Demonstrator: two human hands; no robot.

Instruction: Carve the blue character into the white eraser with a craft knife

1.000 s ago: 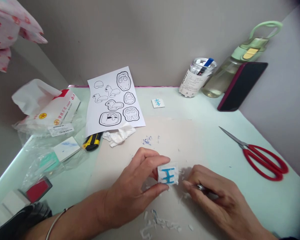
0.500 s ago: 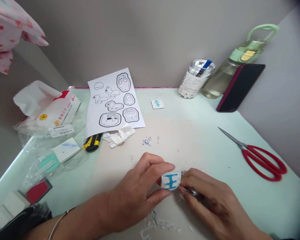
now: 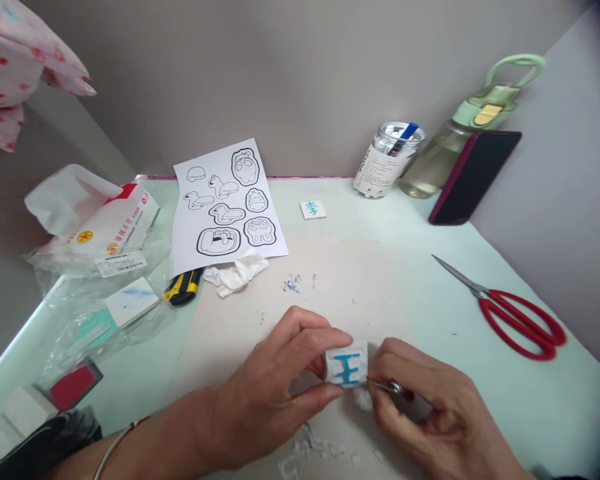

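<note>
Between the thumb and fingers of my left hand point(image 3: 285, 380) is a small white rubber carving block point(image 3: 334, 367), its face toward me with a blue character raised on it. My right hand point(image 3: 425, 400) pinches a slim metal carving tool point(image 3: 393, 386); its thin tip is at the block's lower right edge. Most of the tool's handle is hidden by my fingers. Below the hands, pale shavings point(image 3: 325, 450) are scattered on the beige mat point(image 3: 230, 340). Farther back lies a second white block point(image 3: 313, 209) with a blue character on it.
Red-handled scissors point(image 3: 520, 323) lie at right. A phone point(image 3: 475, 179) leans on a water bottle point(image 3: 433, 157), beside a pen jar point(image 3: 387, 163). Leftward are a printed sheet point(image 3: 180, 230), crumpled tissue point(image 3: 237, 272), a yellow-black cutter point(image 3: 183, 287), a red ink pad point(image 3: 74, 385) and a tissue pack point(image 3: 115, 223).
The carving block has turned slightly and shifted a little right, its face showing more fully. My right hand has moved slightly right, exposing more of the tool's tip.
</note>
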